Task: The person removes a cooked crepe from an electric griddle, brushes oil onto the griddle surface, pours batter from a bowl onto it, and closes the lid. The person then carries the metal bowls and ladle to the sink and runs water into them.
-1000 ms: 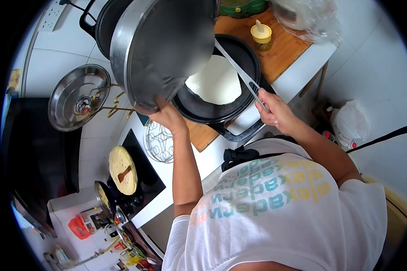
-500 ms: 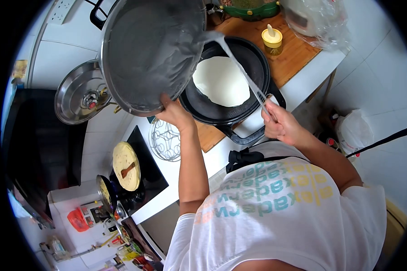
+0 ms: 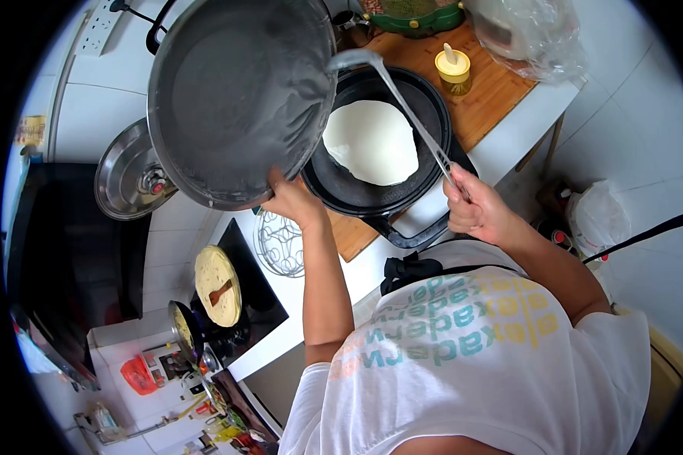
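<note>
In the head view, my left hand (image 3: 292,199) grips the lower rim of a large dark pan (image 3: 228,95), tilted on its side, with pale batter smeared inside it. My right hand (image 3: 478,206) is closed around the handle of a metal ladle (image 3: 406,110). The ladle's bowl overlaps the large pan's right rim in the view, above the far left edge of a black round griddle pan (image 3: 341,188). A white, uneven round of batter (image 3: 372,142) lies in the griddle pan, below and between my hands.
A yellow-lidded jar (image 3: 454,72) stands on the wooden board (image 3: 489,106), near a plastic-wrapped item (image 3: 520,38). A wire trivet (image 3: 279,243) lies on the counter. Left are a metal lid (image 3: 133,174) and stacked flatbreads (image 3: 218,284) with a brown utensil.
The large pan has shifted slightly left. The ladle's bowl has come a little away from the pan's interior towards the rim. The batter round looks the same.
</note>
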The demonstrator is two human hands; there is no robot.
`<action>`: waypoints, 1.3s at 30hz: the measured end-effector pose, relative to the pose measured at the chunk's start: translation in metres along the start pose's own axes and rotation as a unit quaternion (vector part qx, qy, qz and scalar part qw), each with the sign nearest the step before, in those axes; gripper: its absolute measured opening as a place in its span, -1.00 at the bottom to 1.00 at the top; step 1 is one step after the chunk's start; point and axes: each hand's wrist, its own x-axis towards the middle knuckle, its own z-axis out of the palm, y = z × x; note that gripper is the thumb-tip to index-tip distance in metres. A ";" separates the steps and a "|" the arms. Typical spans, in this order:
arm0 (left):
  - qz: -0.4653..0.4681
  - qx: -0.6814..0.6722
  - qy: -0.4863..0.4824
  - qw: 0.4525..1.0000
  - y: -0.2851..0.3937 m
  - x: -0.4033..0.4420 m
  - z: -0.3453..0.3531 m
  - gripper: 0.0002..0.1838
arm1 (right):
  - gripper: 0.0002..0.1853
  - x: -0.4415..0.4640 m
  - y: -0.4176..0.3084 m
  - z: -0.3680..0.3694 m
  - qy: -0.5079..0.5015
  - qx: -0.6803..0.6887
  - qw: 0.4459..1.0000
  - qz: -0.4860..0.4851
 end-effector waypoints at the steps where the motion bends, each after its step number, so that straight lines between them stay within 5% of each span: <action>1: -0.005 0.009 0.005 1.000 0.001 0.002 0.000 -0.59 | -0.55 -0.004 0.004 -0.002 0.001 0.011 1.000 0.020; 8: -0.036 0.000 0.010 0.999 -0.011 0.015 -0.011 -0.61 | -0.53 -0.036 0.005 -0.004 0.050 -0.036 0.995 0.084; 18: -0.014 0.031 -0.029 0.999 0.001 -0.001 -0.005 -0.65 | -0.58 0.037 -0.019 0.042 0.099 -0.354 0.930 -0.019; 27: 0.075 0.058 -0.053 0.994 -0.022 0.014 -0.023 -0.70 | -0.56 -0.009 -0.005 0.019 0.132 -0.329 0.933 0.052; 30: 0.001 0.033 -0.077 0.996 -0.011 0.002 -0.017 -0.72 | -0.56 0.016 -0.007 0.026 0.074 -0.355 0.932 0.021; 39: 0.142 0.155 -0.096 0.973 -0.007 0.011 -0.024 -0.73 | -0.55 -0.038 -0.001 -0.029 0.203 -0.388 0.898 0.047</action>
